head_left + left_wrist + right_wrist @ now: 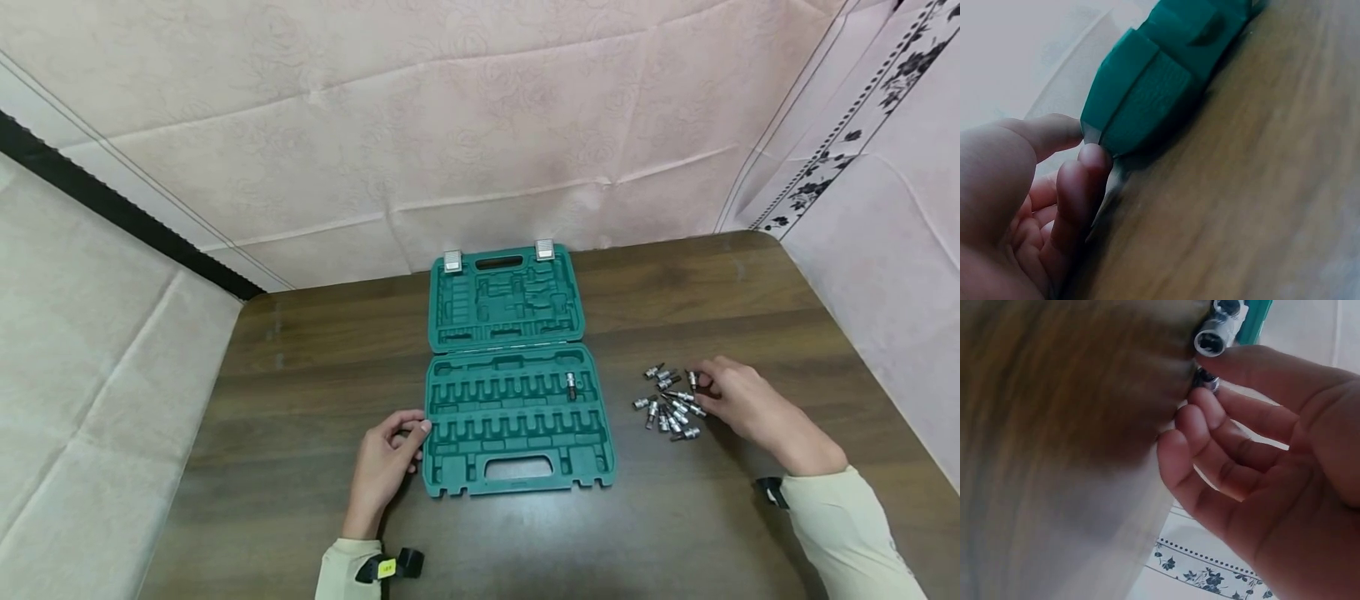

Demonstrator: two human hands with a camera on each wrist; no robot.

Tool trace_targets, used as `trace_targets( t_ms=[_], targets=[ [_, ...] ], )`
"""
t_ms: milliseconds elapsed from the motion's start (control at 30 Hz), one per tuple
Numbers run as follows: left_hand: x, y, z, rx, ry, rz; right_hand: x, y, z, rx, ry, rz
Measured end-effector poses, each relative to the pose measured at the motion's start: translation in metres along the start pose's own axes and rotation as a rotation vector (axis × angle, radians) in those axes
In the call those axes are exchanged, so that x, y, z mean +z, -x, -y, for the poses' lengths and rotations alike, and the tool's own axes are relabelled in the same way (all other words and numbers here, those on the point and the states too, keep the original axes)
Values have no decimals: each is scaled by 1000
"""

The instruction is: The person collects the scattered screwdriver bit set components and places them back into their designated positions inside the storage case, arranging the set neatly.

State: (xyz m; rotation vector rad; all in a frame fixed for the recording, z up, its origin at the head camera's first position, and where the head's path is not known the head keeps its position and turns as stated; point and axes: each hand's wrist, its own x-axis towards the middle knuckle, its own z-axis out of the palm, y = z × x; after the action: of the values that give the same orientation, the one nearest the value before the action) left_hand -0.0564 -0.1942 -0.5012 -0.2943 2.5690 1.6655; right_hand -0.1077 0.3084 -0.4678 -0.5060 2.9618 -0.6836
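A green case (517,417) lies open on a wooden table (285,450), lid folded back toward the wall cloth (480,150). One metal bit (572,386) sits in its lower tray, toward the right. The left hand (381,462) pinches the case's left edge between thumb and fingers. To the right of the case, beside a loose pile of bits (677,408), the right hand (738,402) holds a single upright bit (692,381) between thumb and forefinger.
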Motion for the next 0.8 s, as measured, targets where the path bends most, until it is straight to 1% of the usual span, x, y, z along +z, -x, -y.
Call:
trace_targets(
  t_ms=[133,333,400,533,633,733,800],
  targets=[
    [0,1,-1,-2,0,-4,0,2,-2,-15,29,-21],
    [0,1,-1,-2,10,3,0,4,-7,-89,75,-58],
    [0,1,-1,3,17,6,0,5,-9,-119,85,-100],
    [0,3,-5,-14,20,2,1,6,-10,-178,83,-232],
    [0,3,-6,-17,17,-1,0,6,-5,-174,42,-289],
    [-1,2,-3,2,18,3,0,5,4,-172,-21,-336],
    [0,2,-3,3,17,2,2,5,12,-190,-51,-379]
  ],
)
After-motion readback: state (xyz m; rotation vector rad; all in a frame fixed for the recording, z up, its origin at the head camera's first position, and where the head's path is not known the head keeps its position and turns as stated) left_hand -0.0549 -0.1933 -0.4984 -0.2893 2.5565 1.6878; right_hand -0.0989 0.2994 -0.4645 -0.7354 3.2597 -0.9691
